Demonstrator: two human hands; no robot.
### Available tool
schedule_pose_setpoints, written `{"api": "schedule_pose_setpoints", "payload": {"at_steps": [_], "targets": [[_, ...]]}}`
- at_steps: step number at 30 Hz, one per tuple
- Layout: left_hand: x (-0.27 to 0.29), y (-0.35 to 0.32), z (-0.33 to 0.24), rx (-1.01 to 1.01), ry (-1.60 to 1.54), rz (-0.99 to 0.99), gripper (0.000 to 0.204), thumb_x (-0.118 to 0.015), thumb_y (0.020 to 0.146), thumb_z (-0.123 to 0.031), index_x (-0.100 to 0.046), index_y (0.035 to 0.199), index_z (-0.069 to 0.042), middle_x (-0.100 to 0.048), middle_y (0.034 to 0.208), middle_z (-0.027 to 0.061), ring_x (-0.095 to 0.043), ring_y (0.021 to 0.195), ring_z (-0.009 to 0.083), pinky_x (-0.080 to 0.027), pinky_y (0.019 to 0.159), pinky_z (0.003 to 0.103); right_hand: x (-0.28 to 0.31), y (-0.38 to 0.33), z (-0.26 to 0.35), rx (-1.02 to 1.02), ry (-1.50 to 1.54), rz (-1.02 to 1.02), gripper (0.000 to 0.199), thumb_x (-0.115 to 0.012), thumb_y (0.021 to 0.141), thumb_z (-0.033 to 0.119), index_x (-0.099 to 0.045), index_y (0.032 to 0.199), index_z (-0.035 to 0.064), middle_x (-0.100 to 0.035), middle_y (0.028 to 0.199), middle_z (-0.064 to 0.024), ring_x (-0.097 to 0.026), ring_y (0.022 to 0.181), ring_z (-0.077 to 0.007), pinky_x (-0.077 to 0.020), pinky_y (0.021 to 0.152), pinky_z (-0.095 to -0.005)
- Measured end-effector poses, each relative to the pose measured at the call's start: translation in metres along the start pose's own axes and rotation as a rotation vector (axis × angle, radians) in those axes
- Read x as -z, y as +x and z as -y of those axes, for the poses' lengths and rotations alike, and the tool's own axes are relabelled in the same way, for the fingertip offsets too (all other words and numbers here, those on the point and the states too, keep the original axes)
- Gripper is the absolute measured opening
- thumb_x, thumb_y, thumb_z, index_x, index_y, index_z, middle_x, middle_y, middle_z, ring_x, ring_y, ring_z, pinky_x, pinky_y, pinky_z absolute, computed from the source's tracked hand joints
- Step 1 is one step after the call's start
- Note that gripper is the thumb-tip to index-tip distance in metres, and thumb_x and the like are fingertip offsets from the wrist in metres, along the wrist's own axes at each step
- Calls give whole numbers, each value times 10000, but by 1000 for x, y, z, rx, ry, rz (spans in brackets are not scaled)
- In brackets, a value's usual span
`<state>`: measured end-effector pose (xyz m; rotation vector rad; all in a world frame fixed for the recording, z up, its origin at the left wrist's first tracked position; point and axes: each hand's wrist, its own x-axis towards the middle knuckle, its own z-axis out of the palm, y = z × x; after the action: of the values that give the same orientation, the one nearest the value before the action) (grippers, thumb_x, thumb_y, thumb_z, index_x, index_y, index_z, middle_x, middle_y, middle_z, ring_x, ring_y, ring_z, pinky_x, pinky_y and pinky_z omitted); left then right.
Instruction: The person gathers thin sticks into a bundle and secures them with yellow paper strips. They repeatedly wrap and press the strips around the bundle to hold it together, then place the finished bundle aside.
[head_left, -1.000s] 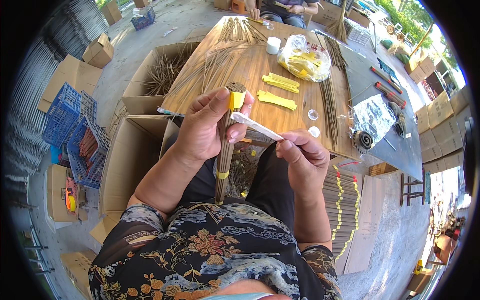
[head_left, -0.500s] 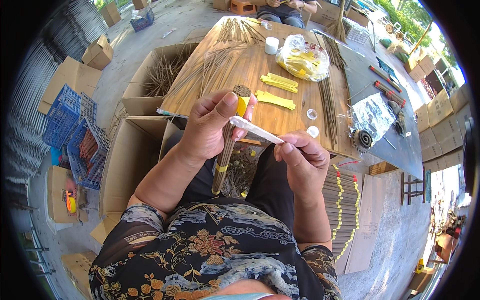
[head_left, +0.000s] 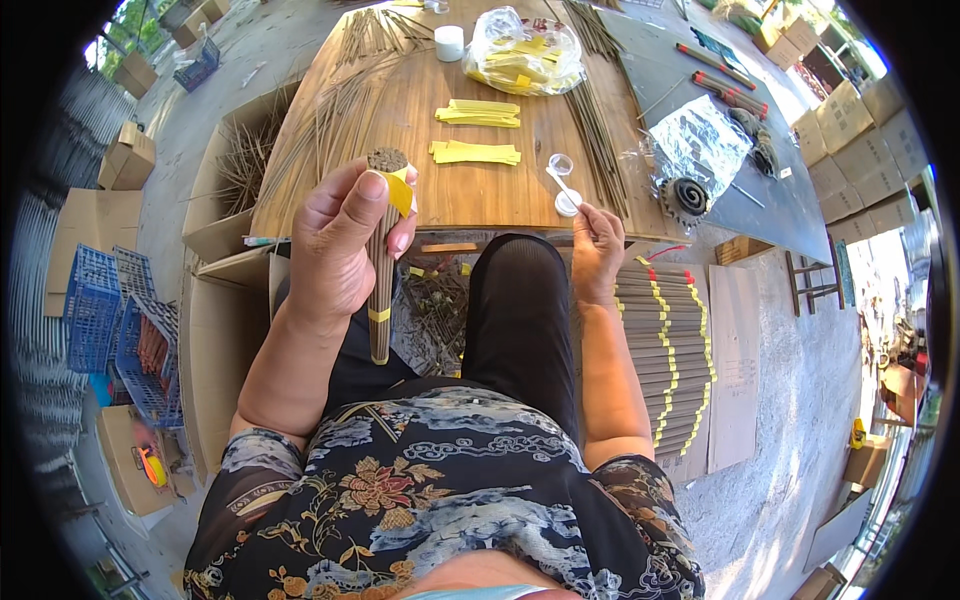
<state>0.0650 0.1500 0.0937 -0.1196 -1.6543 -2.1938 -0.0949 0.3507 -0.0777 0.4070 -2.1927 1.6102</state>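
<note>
Two hands work at the near edge of the table [head_left: 420, 190]. The left hand [head_left: 340, 245] has its fingers wrapped around an upright stick bundle [head_left: 381, 270], thumb pressing a yellow strip [head_left: 401, 190] near its top. To the right, the right hand [head_left: 597, 250] pinches a thin white stick [head_left: 562, 186] over a small round pot [head_left: 568, 203].

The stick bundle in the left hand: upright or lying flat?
Upright. The left hand grips the stick bundle on end, its top by the thumb and its bottom hanging over the lap.
</note>
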Motion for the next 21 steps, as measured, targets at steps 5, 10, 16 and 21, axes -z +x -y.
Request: {"api": "schedule_pose_setpoints", "payload": {"at_steps": [5, 10, 16, 21], "targets": [[-10, 3, 4, 39, -45, -40, 271, -546, 870, -231, -559, 946, 30, -536, 748, 37, -468, 583, 92, -379, 514, 193, -13, 7, -24, 220, -291, -35, 115, -641, 735, 82, -632, 847, 59, -567, 817, -60, -514, 823, -253, -417, 732, -345], [-8, 4, 10, 87, 35, -16, 321, -529, 871, -274, -538, 986, 26, -541, 806, 76, -468, 577, 116, -371, 515, 210, -10, 16, -19, 242, -339, -17, 137, -642, 725, 75, -636, 861, 60, -569, 848, -66, -508, 851, -262, -412, 759, -348], [-9, -2, 14, 36, 155, -56, 333, -541, 869, -270, -539, 983, 43, -536, 782, 45, -466, 587, 94, -377, 518, 203, 10, 10, 118, 17, 510, 239, 428, -699, 699, 215, -565, 1052, 13, -532, 1040, -105, -485, 1011, -226, -382, 870, -319], [-13, -11, 8, -149, 382, -31, 317, -528, 882, -241, -522, 1051, 27, -501, 698, -3, -445, 572, 42, -374, 506, 168, -6, 4, 188, 219, 544, 606, 662, -764, 615, 377, -518, 1105, 6, -516, 1052, -119, -469, 1033, -220, -384, 880, -323]]}}
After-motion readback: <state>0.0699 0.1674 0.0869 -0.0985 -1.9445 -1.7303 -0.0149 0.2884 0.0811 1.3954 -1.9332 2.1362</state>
